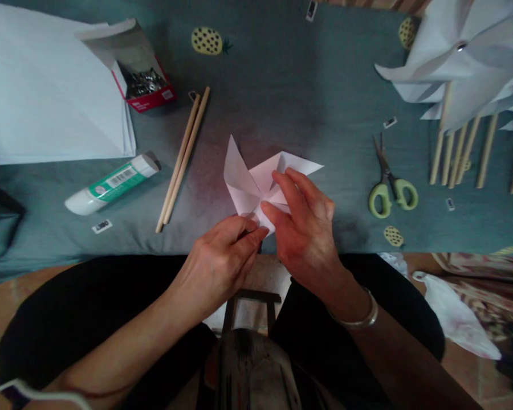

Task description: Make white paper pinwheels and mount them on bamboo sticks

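A white paper pinwheel (243, 185) lies near the table's front edge, its pointed blades folded in toward the middle. My left hand (226, 256) pinches its lower edge between thumb and fingers. Over its right side, my right hand (301, 228) is closed on the paper, with the thumb close to the centre and the fingers on a folded blade. Part of the pinwheel is hidden under both hands. Left of it lie two thin wooden sticks (183, 162), side by side.
A white glue bottle (113, 183) with a green label, a red box (147, 91) of small metal pieces and a stack of white paper (51, 85) are on the left. Green-handled scissors (387, 182) lie right, below finished pinwheels (474, 62) on sticks.
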A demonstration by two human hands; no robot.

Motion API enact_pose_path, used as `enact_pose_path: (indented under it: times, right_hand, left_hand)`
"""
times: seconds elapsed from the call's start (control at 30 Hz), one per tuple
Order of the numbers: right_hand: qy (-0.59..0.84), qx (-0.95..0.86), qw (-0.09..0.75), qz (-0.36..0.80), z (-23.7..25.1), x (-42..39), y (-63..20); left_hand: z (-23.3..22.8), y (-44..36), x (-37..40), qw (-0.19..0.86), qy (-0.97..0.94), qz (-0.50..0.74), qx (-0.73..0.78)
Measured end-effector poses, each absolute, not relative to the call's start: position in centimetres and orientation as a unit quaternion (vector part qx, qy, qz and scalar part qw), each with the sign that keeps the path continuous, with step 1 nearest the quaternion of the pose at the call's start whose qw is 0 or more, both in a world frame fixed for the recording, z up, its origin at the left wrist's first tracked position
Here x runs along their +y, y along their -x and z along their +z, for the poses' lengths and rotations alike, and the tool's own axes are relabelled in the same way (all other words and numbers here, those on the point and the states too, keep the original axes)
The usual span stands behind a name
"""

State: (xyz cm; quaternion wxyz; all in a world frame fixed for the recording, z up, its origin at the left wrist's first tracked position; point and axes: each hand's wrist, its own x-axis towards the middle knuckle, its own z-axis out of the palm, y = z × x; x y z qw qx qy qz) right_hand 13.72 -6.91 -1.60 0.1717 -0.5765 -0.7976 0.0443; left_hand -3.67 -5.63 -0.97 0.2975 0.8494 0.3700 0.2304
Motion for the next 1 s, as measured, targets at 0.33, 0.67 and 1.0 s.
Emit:
enact_pose_path:
  times: [0.33,0.67,1.0]
  right_hand:
    - [0.592,-0.784,0.174,0.070,-1.8,-7.1,-13.6]
    - [0.621,-0.759,0.187,0.053,-0.8,-7.3,-14.6]
    - [0.591,-0.798,0.109,0.040,-0.4,-8.1,-14.5]
  left_hand:
    - [-1.9,3.5,-5.8,0.256,-0.860,0.247,0.366]
    - [-2.0,3.5,-5.8,0.278,-0.851,0.224,0.384]
    - [-1.6,3.4,-5.7,0.275,-0.858,0.220,0.374]
